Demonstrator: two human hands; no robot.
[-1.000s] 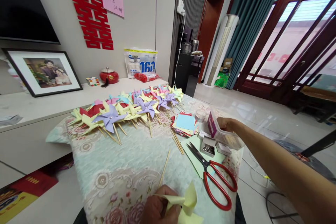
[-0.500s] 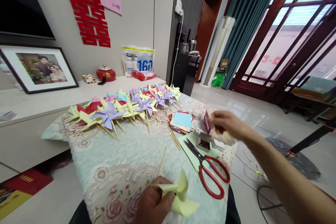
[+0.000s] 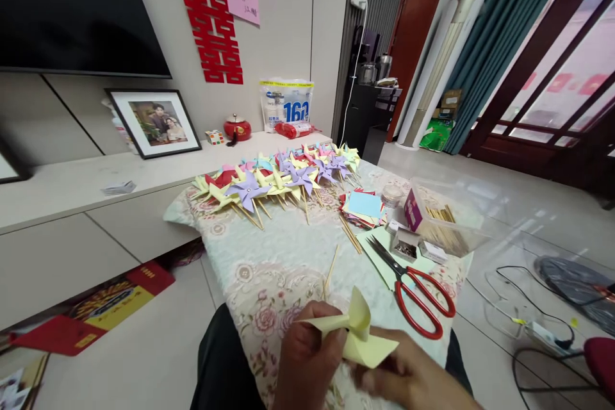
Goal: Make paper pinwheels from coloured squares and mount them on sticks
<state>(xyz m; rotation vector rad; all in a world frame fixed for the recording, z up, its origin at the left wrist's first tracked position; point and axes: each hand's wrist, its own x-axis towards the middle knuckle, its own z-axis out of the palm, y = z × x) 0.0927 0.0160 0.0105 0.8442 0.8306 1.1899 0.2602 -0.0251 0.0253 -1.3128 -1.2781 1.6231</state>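
Note:
My left hand [image 3: 307, 359] pinches a folded pale yellow paper pinwheel [image 3: 358, 333] low in the middle of the view, just above my lap. My right hand [image 3: 413, 378] is right beside it, fingers curled under the pinwheel's lower flap. A wooden stick [image 3: 330, 267] lies on the floral cloth [image 3: 283, 256] just beyond the hands. Red-handled scissors [image 3: 416, 291] lie to the right on a green sheet.
A row of several finished pinwheels [image 3: 278, 179] lies across the far side of the cloth. A stack of coloured paper squares [image 3: 362, 208], a clear box of sticks [image 3: 444, 227] and small pin boxes [image 3: 406, 246] sit at right. Cables [image 3: 528, 307] trail on the floor.
My right hand left the clear stick box and came back down to the yellow pinwheel. The view swung so the table sits further right.

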